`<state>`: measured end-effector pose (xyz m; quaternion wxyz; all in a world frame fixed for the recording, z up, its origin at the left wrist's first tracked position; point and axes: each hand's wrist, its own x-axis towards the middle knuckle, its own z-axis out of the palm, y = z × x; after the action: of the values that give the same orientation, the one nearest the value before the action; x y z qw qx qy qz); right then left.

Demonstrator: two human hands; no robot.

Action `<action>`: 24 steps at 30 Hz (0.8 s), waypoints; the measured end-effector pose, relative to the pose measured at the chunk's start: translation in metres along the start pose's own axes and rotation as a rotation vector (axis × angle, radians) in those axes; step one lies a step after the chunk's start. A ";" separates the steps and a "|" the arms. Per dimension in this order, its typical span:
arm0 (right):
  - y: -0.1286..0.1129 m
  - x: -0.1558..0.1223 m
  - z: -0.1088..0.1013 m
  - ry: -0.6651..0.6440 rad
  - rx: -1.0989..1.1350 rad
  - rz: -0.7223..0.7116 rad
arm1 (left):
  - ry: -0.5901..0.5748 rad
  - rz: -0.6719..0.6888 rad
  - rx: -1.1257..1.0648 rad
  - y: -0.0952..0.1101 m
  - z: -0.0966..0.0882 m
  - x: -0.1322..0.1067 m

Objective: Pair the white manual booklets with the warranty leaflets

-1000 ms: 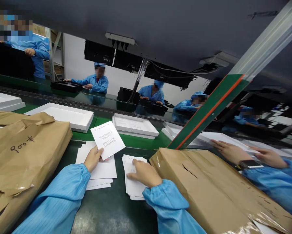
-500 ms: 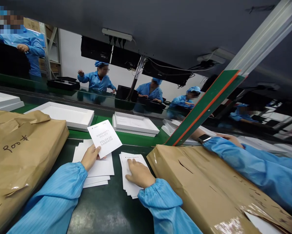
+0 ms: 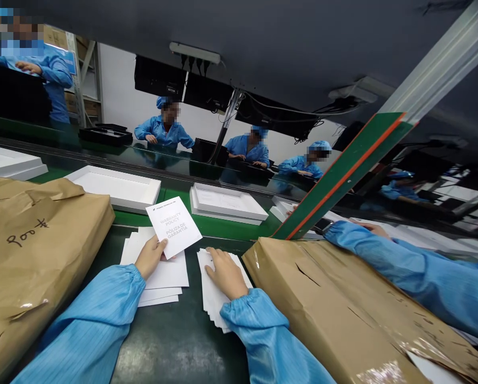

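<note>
My left hand (image 3: pixel 151 257) pinches a white warranty leaflet (image 3: pixel 173 226) by its lower corner and holds it tilted above a stack of white sheets (image 3: pixel 159 274) on the dark green table. My right hand (image 3: pixel 225 273) lies flat, fingers stretched, on a second fanned stack of white leaflets (image 3: pixel 217 304) just to the right. Both of my arms wear blue sleeves.
Brown paper packages lie at the left (image 3: pixel 34 250) and right (image 3: pixel 342 304). A co-worker's blue sleeve (image 3: pixel 406 266) reaches over the right package. White trays (image 3: pixel 116 186) (image 3: pixel 226 202) ride on the green conveyor beyond. Several people in blue sit across the line.
My right hand slid a little up the right stack and flattened on it. The left hand still holds the leaflet, barely moved. The co-worker's arm reached farther left over the package.
</note>
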<state>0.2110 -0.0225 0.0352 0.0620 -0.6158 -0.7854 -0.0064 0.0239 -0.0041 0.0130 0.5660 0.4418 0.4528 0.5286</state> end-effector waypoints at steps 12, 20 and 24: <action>0.005 -0.001 -0.005 -0.075 -0.013 0.040 | -0.004 0.006 -0.030 -0.002 -0.001 0.000; 0.015 0.003 -0.014 -0.112 0.014 0.011 | 0.018 0.004 -0.053 -0.003 -0.002 0.002; 0.018 0.002 -0.022 -0.114 0.023 -0.007 | 0.019 -0.002 -0.046 -0.002 -0.001 0.001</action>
<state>0.2295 -0.0180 0.0565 0.0241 -0.6115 -0.7900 0.0373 0.0229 -0.0031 0.0110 0.5722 0.4229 0.4465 0.5425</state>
